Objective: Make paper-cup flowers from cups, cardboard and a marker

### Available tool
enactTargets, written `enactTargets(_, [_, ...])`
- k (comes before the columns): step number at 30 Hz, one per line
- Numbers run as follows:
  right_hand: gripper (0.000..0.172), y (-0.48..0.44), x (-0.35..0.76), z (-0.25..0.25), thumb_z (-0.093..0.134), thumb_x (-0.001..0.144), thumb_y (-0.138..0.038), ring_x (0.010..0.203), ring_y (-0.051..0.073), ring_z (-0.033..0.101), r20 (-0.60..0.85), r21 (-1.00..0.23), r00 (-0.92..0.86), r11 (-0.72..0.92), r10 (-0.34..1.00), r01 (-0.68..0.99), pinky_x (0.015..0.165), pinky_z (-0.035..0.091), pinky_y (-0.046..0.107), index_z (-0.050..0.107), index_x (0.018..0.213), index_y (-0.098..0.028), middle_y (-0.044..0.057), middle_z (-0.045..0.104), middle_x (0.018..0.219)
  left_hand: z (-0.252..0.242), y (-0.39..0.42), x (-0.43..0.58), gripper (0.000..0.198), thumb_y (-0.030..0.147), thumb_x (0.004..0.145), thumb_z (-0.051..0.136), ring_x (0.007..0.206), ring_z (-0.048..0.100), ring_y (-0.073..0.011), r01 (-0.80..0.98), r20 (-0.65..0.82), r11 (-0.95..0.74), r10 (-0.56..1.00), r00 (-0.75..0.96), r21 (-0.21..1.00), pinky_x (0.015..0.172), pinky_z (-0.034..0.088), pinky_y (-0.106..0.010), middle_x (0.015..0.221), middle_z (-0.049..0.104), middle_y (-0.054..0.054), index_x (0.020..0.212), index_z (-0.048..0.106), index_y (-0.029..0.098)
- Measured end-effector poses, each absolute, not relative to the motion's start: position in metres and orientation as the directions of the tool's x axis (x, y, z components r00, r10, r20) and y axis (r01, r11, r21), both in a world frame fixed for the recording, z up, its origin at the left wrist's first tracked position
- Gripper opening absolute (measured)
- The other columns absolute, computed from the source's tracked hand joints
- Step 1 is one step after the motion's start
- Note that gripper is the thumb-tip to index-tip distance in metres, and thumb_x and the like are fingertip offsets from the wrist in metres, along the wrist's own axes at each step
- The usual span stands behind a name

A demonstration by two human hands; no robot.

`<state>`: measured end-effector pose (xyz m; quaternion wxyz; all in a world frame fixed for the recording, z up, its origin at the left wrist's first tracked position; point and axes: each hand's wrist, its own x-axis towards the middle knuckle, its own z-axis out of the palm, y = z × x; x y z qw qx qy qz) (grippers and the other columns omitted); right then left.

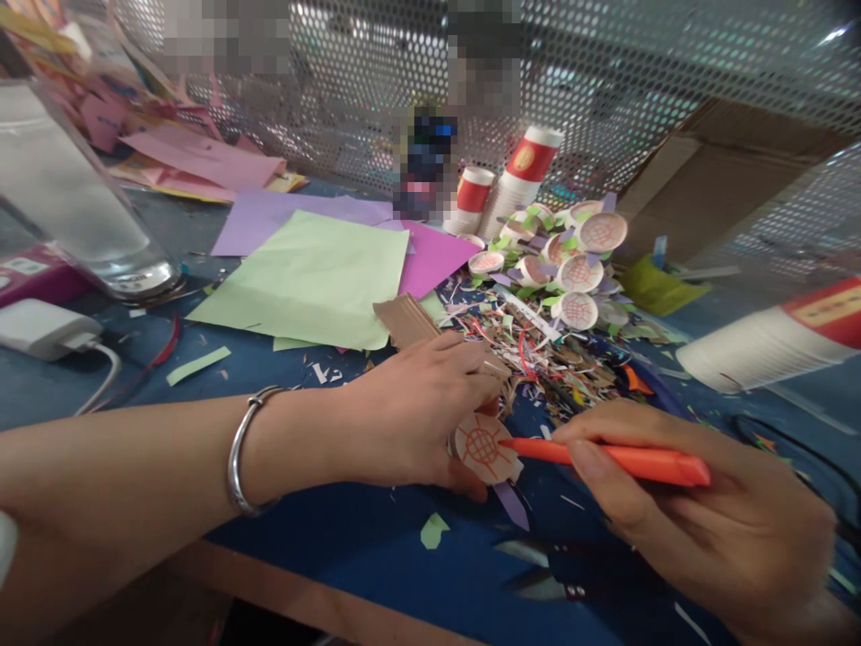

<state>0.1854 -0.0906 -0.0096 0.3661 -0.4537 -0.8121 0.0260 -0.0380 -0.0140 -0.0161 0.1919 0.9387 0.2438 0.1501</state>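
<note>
My left hand (421, 417), with a silver bangle at the wrist, grips a small paper cup piece (485, 451) on the blue table. Its round face, turned up toward me, bears an orange grid in a circle with short rays. A purple paper strip (512, 507) sticks out from its lower edge. My right hand (706, 511) is closed around an orange marker (625, 459), whose tip meets the right side of the drawing. Below the right hand lie scissors (538, 570), their handles partly in shadow. A green paper scrap (434, 531) rests nearby.
Finished-looking cup pieces (578, 274) with similar drawings are heaped beyond paper scraps (531, 350). Stacked paper cups (521, 179) stand behind; another stack (773, 341) lies at right. Green paper sheets (309, 278), a clear water bottle (73, 188) and a white charger (47, 327) occupy the left.
</note>
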Motion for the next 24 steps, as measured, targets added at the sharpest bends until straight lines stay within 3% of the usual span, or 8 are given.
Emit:
enactTargets(13, [0.012,-0.0877,0.1810,-0.0127,0.066,0.089,-0.018,0.063,0.018,0.071,0.577,-0.384,-0.260,0.538,0.774,0.750,0.059,0.053,0.029,0.069,0.087,-0.029,-0.003,0.076,0.078,-0.0165,-0.0140,-0.0368,0.052,0.046,0.063,0.091,0.099,0.056,-0.0268,0.404,0.194,-0.805,0.522,0.831,0.434,0.086,0.043,-0.036,0.101,0.061,-0.007,0.098,0.069,0.015])
enactTargets(24, [0.012,-0.0861,0.1811,-0.0152,0.066,0.090,-0.019,0.067,0.016,0.072,0.570,-0.392,-0.290,0.564,0.769,0.727,0.064,0.054,0.026,0.071,0.092,-0.029,-0.003,0.077,0.084,-0.0173,-0.0135,-0.0369,0.049,0.044,0.064,0.090,0.102,0.055,-0.0273,0.387,0.200,-0.803,0.514,0.834,0.453,0.089,0.044,-0.037,0.101,0.061,-0.007,0.097,0.068,0.015])
